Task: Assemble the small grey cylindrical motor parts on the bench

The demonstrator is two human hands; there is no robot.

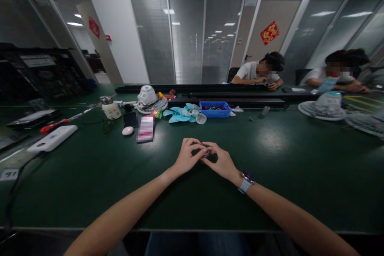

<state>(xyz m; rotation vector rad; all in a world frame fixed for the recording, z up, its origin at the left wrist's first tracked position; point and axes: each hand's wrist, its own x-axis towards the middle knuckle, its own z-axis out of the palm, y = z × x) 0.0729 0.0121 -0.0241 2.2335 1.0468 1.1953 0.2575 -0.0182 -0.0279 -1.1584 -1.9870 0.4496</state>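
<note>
Both hands meet over the middle of the green table (186,196). A small, roundish, metallic-looking piece (206,153) sits between my fingertips; its kind is too small to make out. My left hand (189,156) pinches it from the left with thumb and fingers. From the other side my right hand (220,160) closes its thumb and fingers on the same piece. Fingers cover most of it. A watch (247,181) is on my right wrist. Beyond the hands lie light-blue fan blades (180,113) and a blue tray (215,110) holding small parts and wires.
On the left are a white power strip (54,139), a phone (146,129), a pink oval item (127,131), a patterned cup (111,109) and a white fan (147,96). Dark bars (240,102) span the back. Two people (261,72) sit across; fan parts (324,106) stand right.
</note>
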